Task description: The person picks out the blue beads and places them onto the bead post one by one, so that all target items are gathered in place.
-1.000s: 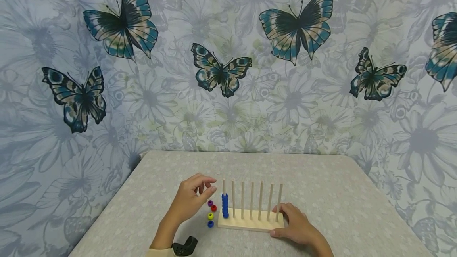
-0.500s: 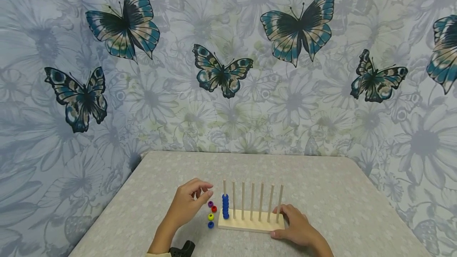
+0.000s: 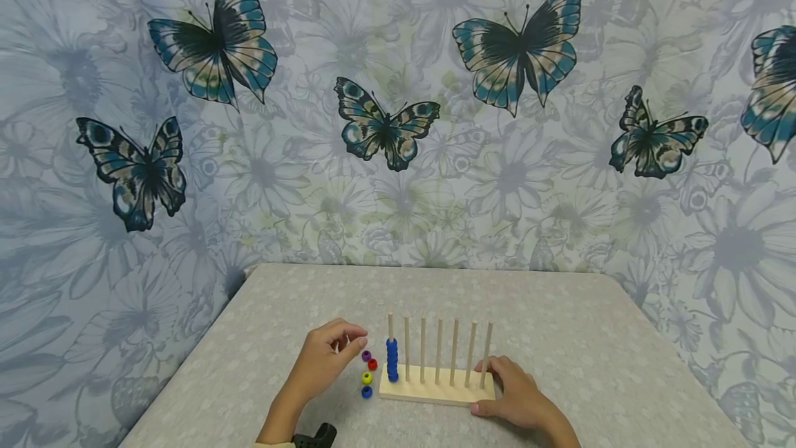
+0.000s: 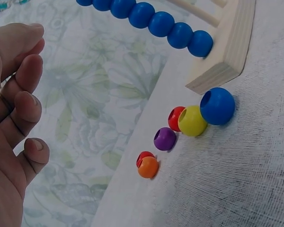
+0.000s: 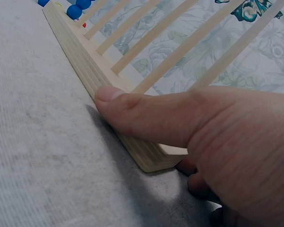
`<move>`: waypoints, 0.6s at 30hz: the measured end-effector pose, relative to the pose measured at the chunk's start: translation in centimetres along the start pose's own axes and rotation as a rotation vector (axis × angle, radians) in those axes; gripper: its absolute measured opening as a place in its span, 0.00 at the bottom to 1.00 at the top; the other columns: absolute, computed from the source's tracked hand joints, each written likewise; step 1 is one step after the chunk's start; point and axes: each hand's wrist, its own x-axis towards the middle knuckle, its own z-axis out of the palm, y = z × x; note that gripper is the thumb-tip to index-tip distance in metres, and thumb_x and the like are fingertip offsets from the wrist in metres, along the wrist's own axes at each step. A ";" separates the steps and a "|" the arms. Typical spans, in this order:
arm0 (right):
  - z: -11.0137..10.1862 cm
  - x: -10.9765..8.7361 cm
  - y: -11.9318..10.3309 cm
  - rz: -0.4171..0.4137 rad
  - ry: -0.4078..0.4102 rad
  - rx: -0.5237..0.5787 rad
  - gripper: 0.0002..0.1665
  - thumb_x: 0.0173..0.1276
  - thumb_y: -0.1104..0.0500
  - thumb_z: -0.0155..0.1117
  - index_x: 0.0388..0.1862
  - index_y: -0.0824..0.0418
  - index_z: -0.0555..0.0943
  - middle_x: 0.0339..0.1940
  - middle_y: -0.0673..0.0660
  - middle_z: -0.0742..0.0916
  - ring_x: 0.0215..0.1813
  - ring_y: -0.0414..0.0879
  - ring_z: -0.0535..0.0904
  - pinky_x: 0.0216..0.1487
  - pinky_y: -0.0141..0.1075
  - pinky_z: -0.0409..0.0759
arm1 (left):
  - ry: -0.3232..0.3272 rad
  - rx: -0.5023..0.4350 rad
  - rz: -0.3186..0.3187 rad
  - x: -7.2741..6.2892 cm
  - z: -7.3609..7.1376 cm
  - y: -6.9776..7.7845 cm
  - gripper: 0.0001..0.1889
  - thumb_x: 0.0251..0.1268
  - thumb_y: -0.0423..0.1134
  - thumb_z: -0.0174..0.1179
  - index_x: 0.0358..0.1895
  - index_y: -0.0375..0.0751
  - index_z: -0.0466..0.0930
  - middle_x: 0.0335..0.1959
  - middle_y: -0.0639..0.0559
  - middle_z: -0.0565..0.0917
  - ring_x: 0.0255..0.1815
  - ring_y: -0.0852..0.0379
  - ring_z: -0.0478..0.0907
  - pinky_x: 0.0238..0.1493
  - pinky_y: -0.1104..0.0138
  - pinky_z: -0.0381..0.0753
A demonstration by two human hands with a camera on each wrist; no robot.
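A wooden peg stand [image 3: 435, 391] with a row of upright pegs rests on the table. Its leftmost peg carries a stack of blue beads [image 3: 392, 361]. My right hand [image 3: 519, 394] grips the right end of the base, thumb [image 5: 132, 111] along the front edge and fingers behind. Left of the stand, my left hand [image 3: 325, 359] hovers with loosely bent fingers and nothing visible in them. Close by lie a purple bead [image 3: 366, 356], a red bead [image 3: 372, 364], a yellow bead [image 3: 367, 378] and a loose blue bead [image 3: 367, 392].
In the left wrist view an orange bead [image 4: 147, 167] and another red bead [image 4: 143, 157] lie farther along the table; the left hand hides them from the head view. A patterned cloth covers the table [image 3: 560, 323], which meets a butterfly-print wall [image 3: 398, 227] at the back.
My left hand has drawn back from the blue stack, moving slightly left and lower, towards the loose beads. The right hand and the stand have stayed in place.
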 end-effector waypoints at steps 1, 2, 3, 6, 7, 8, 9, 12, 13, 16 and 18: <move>0.0 -0.1 0.0 0.002 0.000 -0.001 0.33 0.51 0.39 0.80 0.51 0.47 0.76 0.49 0.49 0.79 0.54 0.45 0.73 0.57 0.53 0.72 | -0.003 -0.002 0.001 0.0 0.1 -0.1 0.08 0.66 0.45 0.67 0.39 0.71 0.85 0.27 0.66 0.80 0.26 0.62 0.72 0.26 0.70 0.72; 0.0 -0.2 0.1 0.005 0.000 -0.003 0.33 0.51 0.39 0.79 0.51 0.47 0.76 0.49 0.49 0.79 0.55 0.45 0.73 0.58 0.54 0.72 | -0.008 -0.005 0.000 0.0 0.2 -0.1 0.07 0.66 0.46 0.67 0.39 0.71 0.85 0.27 0.66 0.80 0.26 0.62 0.72 0.26 0.70 0.72; -0.1 -0.2 0.1 0.008 0.000 -0.005 0.33 0.51 0.39 0.79 0.51 0.47 0.76 0.50 0.49 0.80 0.55 0.46 0.73 0.58 0.55 0.72 | -0.014 -0.007 -0.002 -0.1 0.3 -0.1 0.08 0.66 0.45 0.67 0.39 0.71 0.85 0.27 0.66 0.81 0.26 0.62 0.72 0.26 0.70 0.72; -0.1 -0.3 0.3 0.026 0.000 -0.015 0.33 0.51 0.38 0.79 0.51 0.46 0.76 0.50 0.48 0.80 0.57 0.46 0.73 0.59 0.58 0.70 | -0.030 -0.013 -0.013 -0.2 0.4 -0.1 0.07 0.67 0.45 0.67 0.39 0.70 0.85 0.27 0.66 0.81 0.26 0.62 0.72 0.27 0.70 0.72; -0.1 -0.3 0.3 0.026 -0.003 -0.015 0.33 0.51 0.38 0.79 0.51 0.46 0.76 0.50 0.48 0.80 0.57 0.46 0.73 0.59 0.58 0.70 | -0.034 -0.011 -0.022 -0.2 0.4 -0.2 0.07 0.67 0.45 0.67 0.39 0.70 0.85 0.27 0.66 0.81 0.26 0.62 0.72 0.27 0.70 0.72; -0.1 -0.2 0.4 0.025 -0.005 -0.015 0.33 0.51 0.37 0.79 0.51 0.46 0.76 0.50 0.47 0.80 0.57 0.46 0.73 0.60 0.58 0.70 | -0.035 -0.011 -0.030 -0.3 0.4 -0.2 0.07 0.67 0.44 0.67 0.39 0.69 0.85 0.27 0.66 0.81 0.26 0.62 0.72 0.27 0.70 0.72; -0.1 -0.1 0.4 0.024 -0.005 -0.016 0.33 0.51 0.37 0.79 0.51 0.45 0.76 0.51 0.47 0.80 0.58 0.46 0.73 0.60 0.57 0.69 | -0.032 -0.008 -0.036 -0.3 0.4 -0.2 0.07 0.67 0.43 0.67 0.39 0.68 0.85 0.27 0.66 0.81 0.26 0.62 0.72 0.27 0.70 0.72; -0.1 0.2 0.4 0.013 -0.006 -0.011 0.33 0.50 0.36 0.79 0.51 0.43 0.76 0.52 0.46 0.80 0.59 0.46 0.73 0.62 0.56 0.69 | -0.039 -0.003 -0.055 -0.3 0.3 -0.3 0.07 0.67 0.44 0.67 0.39 0.67 0.85 0.27 0.65 0.80 0.26 0.61 0.72 0.27 0.70 0.72; -0.1 0.3 0.4 0.009 -0.006 -0.008 0.33 0.50 0.36 0.79 0.51 0.43 0.76 0.52 0.47 0.80 0.60 0.47 0.73 0.62 0.57 0.69 | -0.045 -0.002 -0.063 -0.3 0.2 -0.3 0.07 0.67 0.44 0.67 0.39 0.67 0.85 0.27 0.65 0.81 0.27 0.61 0.72 0.27 0.70 0.73; -0.2 0.3 0.4 0.009 -0.006 0.000 0.32 0.50 0.36 0.79 0.50 0.44 0.75 0.53 0.48 0.80 0.60 0.48 0.73 0.62 0.57 0.69 | -0.085 0.004 -0.090 -0.2 0.2 -0.6 0.06 0.67 0.45 0.67 0.39 0.67 0.85 0.28 0.64 0.81 0.27 0.61 0.73 0.28 0.70 0.74; -0.2 0.2 0.4 0.013 -0.007 -0.002 0.32 0.49 0.36 0.79 0.49 0.44 0.75 0.52 0.48 0.80 0.60 0.48 0.74 0.61 0.55 0.71 | -0.121 0.006 -0.117 -0.2 0.3 -0.9 0.05 0.67 0.46 0.67 0.40 0.66 0.85 0.28 0.64 0.82 0.27 0.61 0.74 0.28 0.70 0.75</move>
